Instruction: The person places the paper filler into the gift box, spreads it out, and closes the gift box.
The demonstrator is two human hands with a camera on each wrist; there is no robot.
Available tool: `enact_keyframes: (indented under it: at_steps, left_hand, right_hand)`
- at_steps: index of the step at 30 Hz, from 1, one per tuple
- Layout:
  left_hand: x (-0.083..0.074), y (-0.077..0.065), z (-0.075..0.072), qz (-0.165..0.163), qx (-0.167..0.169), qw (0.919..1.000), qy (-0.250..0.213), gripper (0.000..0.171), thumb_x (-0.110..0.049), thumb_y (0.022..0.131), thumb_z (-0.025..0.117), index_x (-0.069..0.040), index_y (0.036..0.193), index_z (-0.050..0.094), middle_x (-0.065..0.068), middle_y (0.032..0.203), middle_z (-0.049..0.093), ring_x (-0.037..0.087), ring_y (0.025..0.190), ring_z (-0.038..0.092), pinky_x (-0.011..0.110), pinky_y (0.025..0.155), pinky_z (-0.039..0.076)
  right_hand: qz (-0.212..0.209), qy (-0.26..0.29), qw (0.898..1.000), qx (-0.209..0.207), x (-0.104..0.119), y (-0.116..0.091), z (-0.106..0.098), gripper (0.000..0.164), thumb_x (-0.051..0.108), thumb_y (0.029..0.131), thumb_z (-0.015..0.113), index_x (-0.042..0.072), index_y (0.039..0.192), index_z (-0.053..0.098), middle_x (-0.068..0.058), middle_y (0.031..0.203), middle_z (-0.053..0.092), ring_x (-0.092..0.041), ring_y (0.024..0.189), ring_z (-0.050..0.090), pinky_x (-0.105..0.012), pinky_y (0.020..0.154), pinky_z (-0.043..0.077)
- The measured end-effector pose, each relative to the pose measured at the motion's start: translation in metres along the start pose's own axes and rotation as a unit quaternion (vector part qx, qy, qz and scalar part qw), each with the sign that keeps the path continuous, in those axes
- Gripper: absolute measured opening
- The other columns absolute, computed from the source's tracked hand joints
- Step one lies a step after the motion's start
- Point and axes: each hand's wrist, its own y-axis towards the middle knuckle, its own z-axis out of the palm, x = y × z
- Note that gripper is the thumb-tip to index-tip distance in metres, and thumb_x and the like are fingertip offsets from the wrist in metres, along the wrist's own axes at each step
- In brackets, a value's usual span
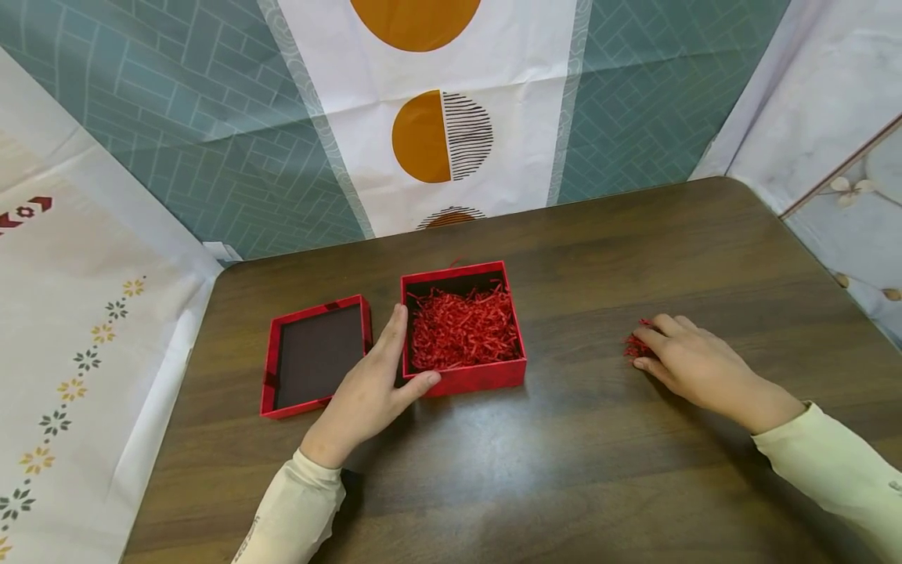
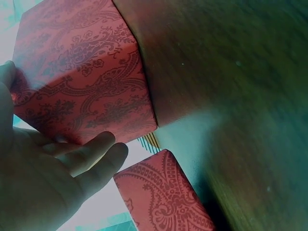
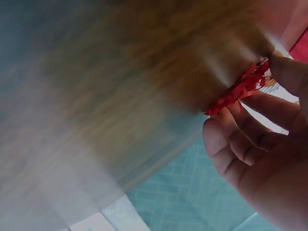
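A red square box (image 1: pixel 486 377), its outside printed with a dark floral pattern, stands uncovered on the table. Crinkled red shredded paper (image 1: pixel 461 329) fills much of it. My left hand (image 1: pixel 362 403) rests against the box's near left corner, fingers straight along the left side and thumb on the front wall. To the right, my right hand (image 1: pixel 694 364) pinches a small tuft of red paper shreds (image 3: pixel 238 91) between thumb and fingers, low over the tabletop. The red box lid (image 1: pixel 319 356) lies inside-up left of the box, partly behind my left hand.
The brown wood-grain table (image 1: pixel 578 470) carries everything. A patterned fabric (image 1: pixel 451 133) hangs behind its far edge, and light cloths (image 1: pixel 77 329) border the left and right sides. A thin red strand (image 1: pixel 456 262) shows just behind the box.
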Motion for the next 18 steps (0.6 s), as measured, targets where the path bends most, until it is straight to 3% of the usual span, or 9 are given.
enact_keyframes:
  at_steps: [4, 9, 13, 18]
  left_hand:
    - [0.0, 0.0, 0.0, 0.002, -0.001, 1.0, -0.001, 0.101, -0.068, 0.096, 0.051, -0.013, 0.163, 0.0, 0.001, 0.168, -0.002, 0.021, 0.151, 0.014, 0.047, 0.114, 0.032]
    - [0.0, 0.0, 0.0, 0.003, -0.002, 1.0, -0.001, 0.101, -0.068, 0.096, 0.05, -0.011, 0.163, 0.001, 0.002, 0.168, -0.001, 0.021, 0.151, 0.014, 0.047, 0.114, 0.032]
    - [0.0, 0.0, 0.0, 0.003, -0.003, 1.0, -0.001, 0.101, -0.068, 0.096, 0.051, -0.011, 0.163, 0.002, 0.002, 0.168, -0.001, 0.022, 0.151, 0.014, 0.047, 0.113, 0.033]
    - [0.0, 0.0, 0.0, 0.002, -0.001, 1.0, -0.003, 0.1, -0.068, 0.096, 0.051, -0.016, 0.163, -0.002, 0.001, 0.168, -0.002, 0.021, 0.151, 0.014, 0.047, 0.113, 0.032]
  right_hand:
    - [0.033, 0.029, 0.999, 0.002, -0.001, 0.001, 0.0, 0.05, 0.018, 0.078, 0.088, -0.004, 0.117, 0.064, -0.014, 0.1, 0.058, -0.027, 0.08, 0.058, -0.045, 0.066, 0.052]
    - [0.085, 0.071, 0.993, 0.05, -0.007, 0.007, -0.005, 0.067, 0.02, 0.084, 0.084, -0.012, 0.134, 0.053, -0.024, 0.117, 0.056, -0.033, 0.093, 0.061, -0.051, 0.075, 0.053]
    - [0.091, 0.08, 0.99, 0.065, -0.009, 0.015, -0.006, 0.063, 0.017, 0.087, 0.081, -0.016, 0.133, 0.053, -0.028, 0.121, 0.056, -0.039, 0.099, 0.062, -0.055, 0.081, 0.052]
    - [0.06, 0.071, 0.995, 0.041, -0.011, 0.019, -0.003, 0.044, 0.006, 0.084, 0.082, -0.016, 0.117, 0.062, -0.023, 0.104, 0.06, -0.031, 0.082, 0.06, -0.049, 0.071, 0.052]
